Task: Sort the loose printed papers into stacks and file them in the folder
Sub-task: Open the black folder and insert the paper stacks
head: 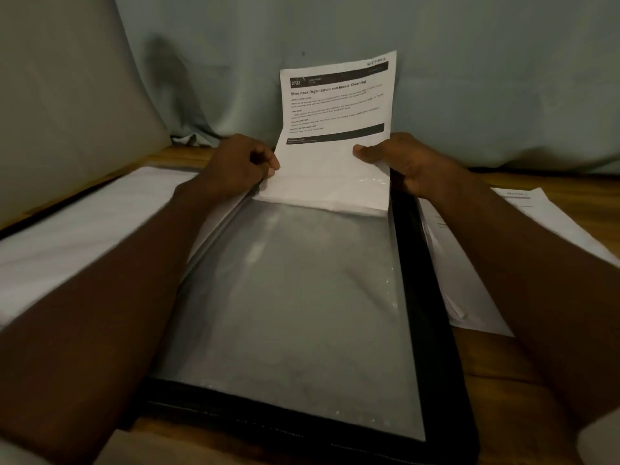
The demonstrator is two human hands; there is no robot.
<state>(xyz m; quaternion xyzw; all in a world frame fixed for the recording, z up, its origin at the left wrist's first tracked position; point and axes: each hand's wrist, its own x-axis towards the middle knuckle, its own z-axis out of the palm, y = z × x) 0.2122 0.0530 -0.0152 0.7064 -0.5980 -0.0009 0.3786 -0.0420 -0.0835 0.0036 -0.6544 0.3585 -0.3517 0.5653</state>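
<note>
Head view: printed sheet (337,105) standing half out of the clear sleeve (288,297) of the black folder (432,297), lower edge already inside the sleeve mouth, title side facing up and readable. Left hand (235,166) curled at the sheet's left edge, fingertips pinching paper and, it seems, the sleeve lip together. Right hand (402,162) at the right edge, thumb laid flat across the paper face, other fingers hidden behind, so grip only partly readable.

Judged as the filing step, 1 sheet partway in. To do it well: keep both edges level so the corners do not catch the plastic; hold the sleeve mouth open with the left fingertips while feeding down with the right; push in short strokes, not 1 shove, since thin paper buckles; watch the bottom corners through the clear film. Risk: sheet creasing if driven in skewed.

Folder lying open and flat on a wooden table (496,364). White stack of papers (84,229) to the left, partly under the left forearm; 2nd loose printed sheets (536,213) to the right, beside the folder's edge. Behind, pale green cloth (469,78) hanging in folds to the tabletop; grey cushion (67,95) at far left. Dim light.
</note>
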